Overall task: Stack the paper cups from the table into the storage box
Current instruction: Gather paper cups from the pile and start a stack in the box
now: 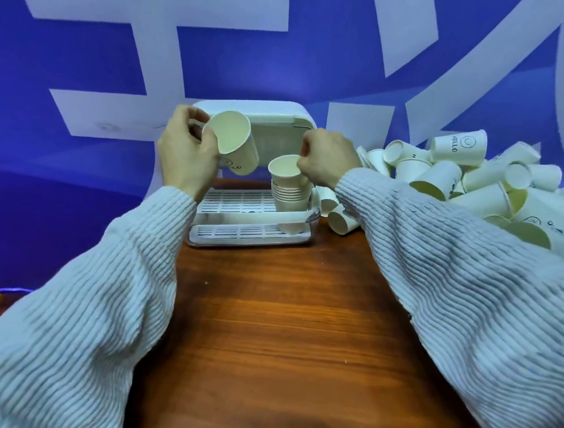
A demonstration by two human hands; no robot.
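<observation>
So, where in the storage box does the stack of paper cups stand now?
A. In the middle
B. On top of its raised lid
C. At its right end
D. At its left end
C: the stack of paper cups stands at the right end of the storage box, under the right hand, while the slotted tray to its left is bare.

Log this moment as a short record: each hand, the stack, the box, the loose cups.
left hand: grips a single paper cup, tilted, above the box
right hand: pinches the rim of the top cup on the stack
stack: nested cups, upright in the box's right side
storage box: lid up, slatted tray inside
loose cups: heaped on the table, right of the box
</observation>
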